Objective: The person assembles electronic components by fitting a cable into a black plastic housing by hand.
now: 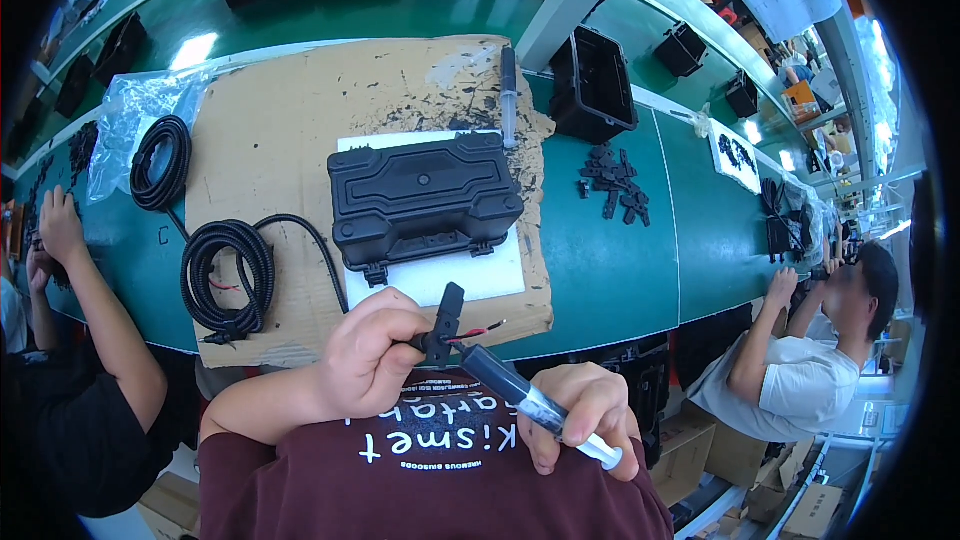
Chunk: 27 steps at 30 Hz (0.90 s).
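At lower centre, the left hand [372,352] pinches a black plastic bracket [446,318] with protruding wires [482,331], seemingly steadying it against the dark-filled syringe [505,383] clasped by the right hand [588,408].

A single wide fisheye view looks down from the person's head onto the workbench [625,295]. The left hand [372,355], right hand [588,410] and shirt [430,505] lie close below it; straight edges bend toward the round rim.

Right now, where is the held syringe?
In the head view, the held syringe is at lower centre, in the right hand, tip near the held black part.
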Each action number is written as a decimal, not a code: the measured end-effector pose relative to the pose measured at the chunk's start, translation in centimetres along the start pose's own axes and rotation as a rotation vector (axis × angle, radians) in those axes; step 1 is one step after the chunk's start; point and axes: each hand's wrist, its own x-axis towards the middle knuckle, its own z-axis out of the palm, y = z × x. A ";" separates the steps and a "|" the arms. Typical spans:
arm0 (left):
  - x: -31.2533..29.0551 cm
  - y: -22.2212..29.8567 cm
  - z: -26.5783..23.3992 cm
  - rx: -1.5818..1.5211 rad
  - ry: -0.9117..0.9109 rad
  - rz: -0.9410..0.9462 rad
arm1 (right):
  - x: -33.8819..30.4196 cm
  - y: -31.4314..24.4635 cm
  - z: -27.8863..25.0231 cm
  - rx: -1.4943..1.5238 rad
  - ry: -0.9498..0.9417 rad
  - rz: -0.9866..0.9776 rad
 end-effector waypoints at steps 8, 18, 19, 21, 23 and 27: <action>-0.2 -0.2 -0.2 -0.019 -0.037 -0.005 | 0.1 0.1 -0.3 0.062 -0.023 0.005; 0.0 0.6 -1.0 -0.409 -0.075 -0.285 | -1.2 -4.6 -6.1 -0.133 0.156 0.061; 0.0 0.8 -1.2 -0.614 -0.041 -0.486 | -1.4 -5.5 -6.8 -0.366 0.252 0.202; 0.6 0.9 -1.5 -0.733 -0.035 -0.602 | -0.7 -6.4 -8.2 -0.953 0.231 0.504; 1.3 0.7 -1.8 -0.893 -0.045 -0.765 | -0.2 -5.9 -8.4 -1.442 0.068 0.737; 2.4 0.9 -1.6 -0.975 -0.041 -0.849 | -0.6 -4.4 -8.2 -1.877 -0.122 0.715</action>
